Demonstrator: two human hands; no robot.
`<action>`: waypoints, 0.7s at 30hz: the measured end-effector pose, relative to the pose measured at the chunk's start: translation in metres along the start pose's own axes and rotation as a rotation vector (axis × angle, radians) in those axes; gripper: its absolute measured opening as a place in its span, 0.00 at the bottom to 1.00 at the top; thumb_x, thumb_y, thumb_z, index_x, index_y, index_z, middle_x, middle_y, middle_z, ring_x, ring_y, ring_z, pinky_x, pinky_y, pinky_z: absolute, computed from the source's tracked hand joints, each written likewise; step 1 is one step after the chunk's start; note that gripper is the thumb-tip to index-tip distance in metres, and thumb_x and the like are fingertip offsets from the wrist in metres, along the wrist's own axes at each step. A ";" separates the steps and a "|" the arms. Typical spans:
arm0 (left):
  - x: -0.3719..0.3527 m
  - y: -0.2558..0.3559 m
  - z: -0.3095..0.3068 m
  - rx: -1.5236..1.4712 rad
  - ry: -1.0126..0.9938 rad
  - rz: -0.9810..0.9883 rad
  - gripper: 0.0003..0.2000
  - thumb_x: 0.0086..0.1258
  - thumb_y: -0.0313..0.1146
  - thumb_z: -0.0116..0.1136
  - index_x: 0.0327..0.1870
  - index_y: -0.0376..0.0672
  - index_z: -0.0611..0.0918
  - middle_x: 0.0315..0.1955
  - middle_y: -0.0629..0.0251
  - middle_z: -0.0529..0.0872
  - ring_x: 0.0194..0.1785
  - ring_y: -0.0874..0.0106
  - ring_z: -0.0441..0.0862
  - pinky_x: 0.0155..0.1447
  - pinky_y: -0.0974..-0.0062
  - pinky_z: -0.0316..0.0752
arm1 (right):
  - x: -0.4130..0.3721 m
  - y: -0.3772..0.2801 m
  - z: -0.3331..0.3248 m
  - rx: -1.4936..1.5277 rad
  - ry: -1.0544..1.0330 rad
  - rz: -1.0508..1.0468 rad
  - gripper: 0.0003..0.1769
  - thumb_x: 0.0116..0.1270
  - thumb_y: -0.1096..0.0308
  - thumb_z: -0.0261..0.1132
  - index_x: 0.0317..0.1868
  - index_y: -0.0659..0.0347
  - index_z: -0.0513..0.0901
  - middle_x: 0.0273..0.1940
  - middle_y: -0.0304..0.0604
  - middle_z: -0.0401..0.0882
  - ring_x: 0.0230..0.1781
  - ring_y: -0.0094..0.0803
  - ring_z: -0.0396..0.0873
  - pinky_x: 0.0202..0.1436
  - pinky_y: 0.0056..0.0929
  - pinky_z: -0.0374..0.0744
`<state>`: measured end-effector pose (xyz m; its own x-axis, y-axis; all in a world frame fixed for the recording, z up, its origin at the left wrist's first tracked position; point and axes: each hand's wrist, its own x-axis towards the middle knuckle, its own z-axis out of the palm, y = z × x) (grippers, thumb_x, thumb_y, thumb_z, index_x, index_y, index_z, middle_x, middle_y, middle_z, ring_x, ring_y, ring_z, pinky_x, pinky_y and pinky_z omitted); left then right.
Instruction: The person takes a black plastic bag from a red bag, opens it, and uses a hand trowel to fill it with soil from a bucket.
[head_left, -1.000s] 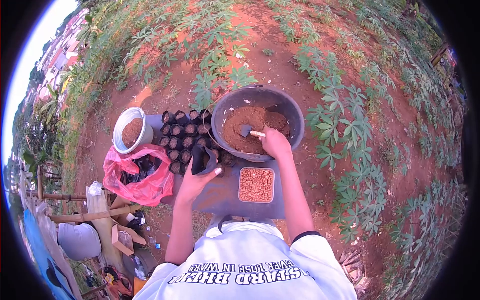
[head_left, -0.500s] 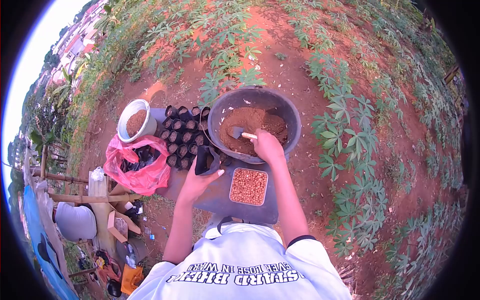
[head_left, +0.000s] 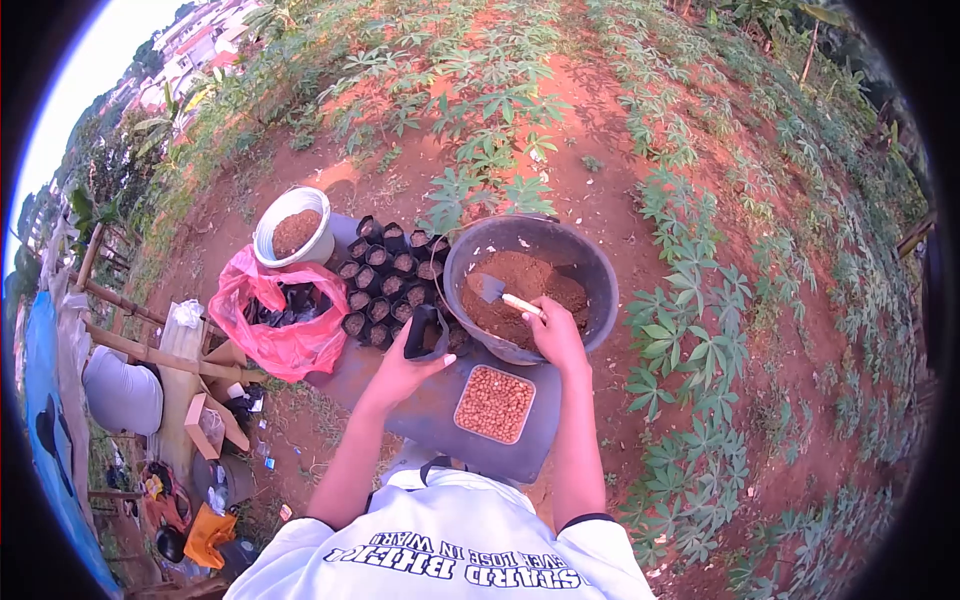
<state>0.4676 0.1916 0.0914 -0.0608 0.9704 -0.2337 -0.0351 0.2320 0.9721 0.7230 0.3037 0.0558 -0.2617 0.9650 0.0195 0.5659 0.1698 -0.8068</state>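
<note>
My left hand [head_left: 400, 378] is closed around a black plastic seedling bag [head_left: 427, 335], its mouth tilted toward me. In my right hand [head_left: 560, 335] is the pale handle of a small trowel [head_left: 490, 288], whose grey blade rests on the soil [head_left: 525, 275]. That soil lies in a big dark basin [head_left: 603, 290]. Left of the basin stand several filled black seedling bags [head_left: 380, 285] packed in rows. A square clear tub of orange-tan seeds [head_left: 495, 403] sits between my forearms.
All this stands on a grey table [head_left: 400, 425]. A white bucket of soil [head_left: 322, 240] and a pink plastic bag [head_left: 235, 330] with black bags inside are at its left. Leafy plants [head_left: 690, 310] grow on the right; bamboo poles [head_left: 140, 352] and clutter lie lower left.
The view has shifted, so the table items appear lower and farther right. The trowel blade still lies in the basin, and my left hand keeps hold of the seedling bag.
</note>
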 end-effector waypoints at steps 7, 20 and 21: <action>0.014 0.000 -0.010 -0.070 -0.065 0.041 0.36 0.63 0.23 0.73 0.71 0.40 0.67 0.58 0.68 0.77 0.60 0.76 0.75 0.67 0.73 0.72 | -0.018 -0.011 -0.001 0.118 0.112 0.033 0.12 0.68 0.71 0.66 0.49 0.67 0.81 0.43 0.55 0.84 0.45 0.50 0.83 0.52 0.39 0.78; 0.056 0.007 -0.052 0.256 -0.145 0.196 0.31 0.62 0.24 0.72 0.64 0.39 0.69 0.53 0.61 0.80 0.57 0.74 0.76 0.65 0.72 0.71 | -0.080 -0.100 -0.018 0.048 0.318 0.117 0.14 0.69 0.76 0.64 0.54 0.66 0.81 0.37 0.36 0.81 0.35 0.21 0.76 0.42 0.24 0.77; 0.059 0.009 -0.055 0.244 -0.140 0.207 0.29 0.62 0.24 0.72 0.62 0.39 0.69 0.52 0.60 0.80 0.57 0.74 0.77 0.64 0.72 0.71 | -0.083 -0.104 -0.015 0.080 0.301 0.145 0.14 0.68 0.76 0.64 0.53 0.66 0.82 0.39 0.40 0.82 0.37 0.26 0.78 0.45 0.26 0.77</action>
<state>0.4086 0.2469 0.0853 0.0963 0.9945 -0.0424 0.2039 0.0220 0.9787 0.6977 0.2089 0.1475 0.0660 0.9957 0.0647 0.5139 0.0217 -0.8576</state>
